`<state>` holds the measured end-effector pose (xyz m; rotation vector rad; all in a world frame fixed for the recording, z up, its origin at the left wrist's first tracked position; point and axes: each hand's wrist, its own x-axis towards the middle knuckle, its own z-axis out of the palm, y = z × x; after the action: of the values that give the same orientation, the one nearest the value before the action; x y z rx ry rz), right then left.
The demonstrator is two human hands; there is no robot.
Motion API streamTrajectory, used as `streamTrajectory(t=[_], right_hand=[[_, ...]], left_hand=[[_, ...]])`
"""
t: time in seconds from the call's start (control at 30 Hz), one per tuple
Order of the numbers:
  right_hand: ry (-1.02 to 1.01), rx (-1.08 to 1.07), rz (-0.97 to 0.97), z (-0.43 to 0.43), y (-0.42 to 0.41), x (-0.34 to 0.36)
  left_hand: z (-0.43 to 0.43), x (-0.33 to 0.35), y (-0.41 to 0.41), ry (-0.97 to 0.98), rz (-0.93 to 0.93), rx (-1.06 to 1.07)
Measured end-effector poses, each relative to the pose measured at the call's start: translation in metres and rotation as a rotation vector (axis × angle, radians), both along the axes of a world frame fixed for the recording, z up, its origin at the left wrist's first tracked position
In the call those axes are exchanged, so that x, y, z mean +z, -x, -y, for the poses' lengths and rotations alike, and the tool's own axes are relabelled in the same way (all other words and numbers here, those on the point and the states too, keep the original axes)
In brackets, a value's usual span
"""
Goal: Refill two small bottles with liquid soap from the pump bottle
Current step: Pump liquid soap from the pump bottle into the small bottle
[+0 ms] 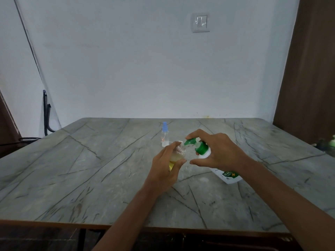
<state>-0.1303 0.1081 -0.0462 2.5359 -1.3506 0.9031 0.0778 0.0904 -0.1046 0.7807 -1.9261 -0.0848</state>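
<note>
Hands grasp bottles: left hand (167, 166) a small bottle (176, 154), right hand (220, 151) apparently the pump bottle (227, 175).

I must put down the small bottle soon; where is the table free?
Free: the table left of the left hand, and the near strip before both forearms. Crowded: around the pump bottle and the blue-capped bottle behind.

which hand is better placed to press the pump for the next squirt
Right. The right hand already grips the pump bottle, a finger lying on the green pump head. The left hand holds the small open bottle at the nozzle.
</note>
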Motion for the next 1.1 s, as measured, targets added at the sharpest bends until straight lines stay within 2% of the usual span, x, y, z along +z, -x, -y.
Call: streamTrajectory(t=[0.13, 0.33, 0.8, 1.1], right_hand=[[0.079, -0.003, -0.048, -0.0030, 0.0001, -0.0011], [0.059, 0.012, -0.069, -0.0019, 0.0003, 0.0014], [-0.020, 0.036, 0.047, 0.0051, 0.0002, -0.0019], [0.048, 0.046, -0.035, -0.0012, 0.0006, 0.0006]], left_hand=[[-0.0008, 0.0009, -0.0006, -0.011, 0.005, -0.006], [-0.0018, 0.0016, -0.0005, -0.009, 0.005, 0.008], [-0.0002, -0.0013, 0.0011, -0.009, 0.041, 0.000], [0.0004, 0.0003, -0.0002, 0.013, -0.008, 0.026]])
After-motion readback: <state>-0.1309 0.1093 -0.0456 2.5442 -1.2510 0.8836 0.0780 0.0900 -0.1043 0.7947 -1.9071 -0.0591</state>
